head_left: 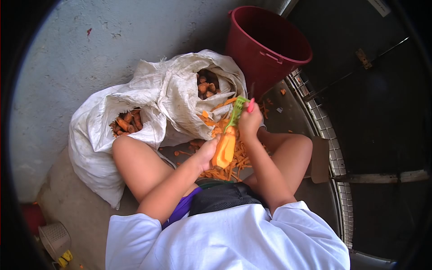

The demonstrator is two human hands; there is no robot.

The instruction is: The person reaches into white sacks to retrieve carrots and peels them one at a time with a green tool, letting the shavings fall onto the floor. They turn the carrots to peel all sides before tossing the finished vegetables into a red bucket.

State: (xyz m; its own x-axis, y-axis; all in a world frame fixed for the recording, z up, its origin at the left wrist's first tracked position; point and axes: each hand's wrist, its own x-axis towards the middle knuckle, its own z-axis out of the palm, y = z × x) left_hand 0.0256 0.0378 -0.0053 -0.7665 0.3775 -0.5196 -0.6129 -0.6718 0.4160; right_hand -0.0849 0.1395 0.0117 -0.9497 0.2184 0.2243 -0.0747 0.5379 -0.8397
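Note:
My left hand (208, 154) is closed round the side of a partly peeled orange carrot (225, 150), near its thick lower end. In my right hand (250, 120) are a green peeler (236, 111) and something with a pink handle (250, 105); a thin blade seems to rise from the pink handle. The peeler's lower end meets the top of the carrot. Orange peelings (240, 162) lie in a heap on the floor between my legs, below both hands.
Two white sacks, one (96, 130) at the left and one (180, 90) behind, hold unpeeled roots. A dark red bucket (252, 58) stands beyond them. A metal grille (330, 139) runs along the right. At lower left is a perforated basket (55, 238).

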